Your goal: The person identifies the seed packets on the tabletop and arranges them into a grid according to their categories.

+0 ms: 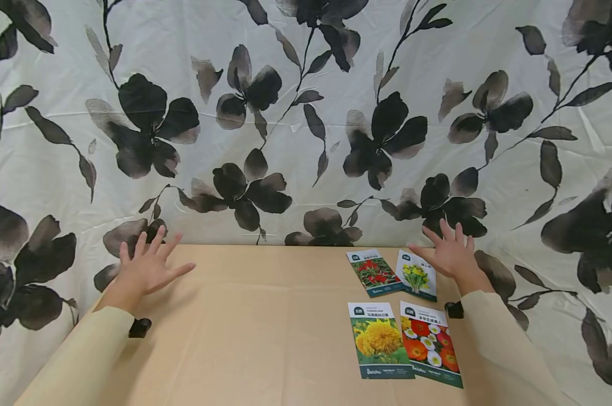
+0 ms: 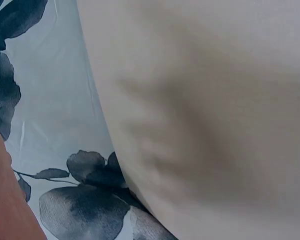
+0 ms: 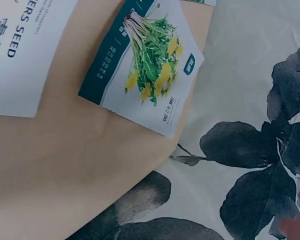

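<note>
From the head view, your left hand [image 1: 146, 268] hovered over the far left corner of the tan worktop [image 1: 265, 327], fingers [image 1: 156, 242] straight and spread apart, holding nothing. Your right hand [image 1: 450, 254] was over the far right edge, fingers spread the same way, also holding nothing, just beside the dandelion seed packet [image 1: 416, 276]. That packet lay flat next to the red-flower packet [image 1: 374, 272], their edges touching or just about. Nearer to you sat the yellow-flower packet [image 1: 380, 340] and the mixed-poppy packet [image 1: 430, 351], side by side. A floral cloth [image 1: 306, 113] hung behind the worktop.

Your left wrist view was mostly blurred worktop surface, with a bit of the floral cloth on the left. Couldn't tell anything about the fingers from there.

Your right wrist view showed the dandelion seed packet [image 3: 146, 63] lying flat near the worktop's edge, one corner poking out over it, with part of another white packet [image 3: 25, 50] off to the left. Only a fingertip or two showed at the bottom right corner, over the cloth and well apart from the packet.
</note>
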The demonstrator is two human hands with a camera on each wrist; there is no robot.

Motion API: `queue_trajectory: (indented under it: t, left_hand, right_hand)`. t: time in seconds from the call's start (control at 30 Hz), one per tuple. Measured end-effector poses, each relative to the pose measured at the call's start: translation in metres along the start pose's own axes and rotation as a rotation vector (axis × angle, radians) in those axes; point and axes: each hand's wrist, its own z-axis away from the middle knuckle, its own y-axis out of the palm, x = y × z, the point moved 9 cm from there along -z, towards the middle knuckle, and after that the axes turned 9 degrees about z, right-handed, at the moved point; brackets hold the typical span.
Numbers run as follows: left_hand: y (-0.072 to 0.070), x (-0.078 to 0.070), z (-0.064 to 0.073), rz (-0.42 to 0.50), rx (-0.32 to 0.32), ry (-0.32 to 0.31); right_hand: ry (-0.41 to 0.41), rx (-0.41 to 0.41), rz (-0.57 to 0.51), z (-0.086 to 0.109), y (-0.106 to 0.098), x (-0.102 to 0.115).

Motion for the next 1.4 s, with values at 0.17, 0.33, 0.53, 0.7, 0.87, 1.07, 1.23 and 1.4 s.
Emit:
queue_trajectory:
  t: [0.17, 0.33, 0.53, 0.7, 0.87, 1.07, 1.23, 1.4]
  left_hand:
    - [0.004, -0.006, 0.002, -0.03, -0.012, 0.005]
    - [0.008, -0.009, 0.004, -0.045, -0.037, 0.011]
    - [0.014, -0.013, 0.006, -0.047, -0.042, 0.012]
    - [0.017, -0.02, 0.009, -0.041, -0.066, 0.018]
    - [0.021, -0.029, 0.011, -0.041, -0.076, 0.025]
    - [0.026, -0.035, 0.015, -0.035, -0.072, 0.021]
    - [0.033, -0.04, 0.015, -0.022, -0.077, 0.005]
    - [0.041, -0.05, 0.015, 0.015, -0.082, -0.001]
  right_hand:
    - [-0.01, -0.003, 0.003, 0.002, 0.006, -0.001]
    - [-0.031, -0.014, -0.015, 0.006, 0.008, 0.004]
    - [-0.05, -0.034, -0.022, 0.01, 0.009, 0.011]
    - [-0.06, -0.039, -0.017, 0.012, 0.014, 0.014]
    - [-0.069, -0.043, 0.0, 0.015, 0.02, 0.017]
    - [-0.07, -0.042, -0.02, 0.02, 0.024, 0.019]
    - [-0.091, -0.067, -0.044, 0.021, 0.026, 0.02]
    - [-0.119, -0.088, -0.059, 0.02, 0.031, 0.024]
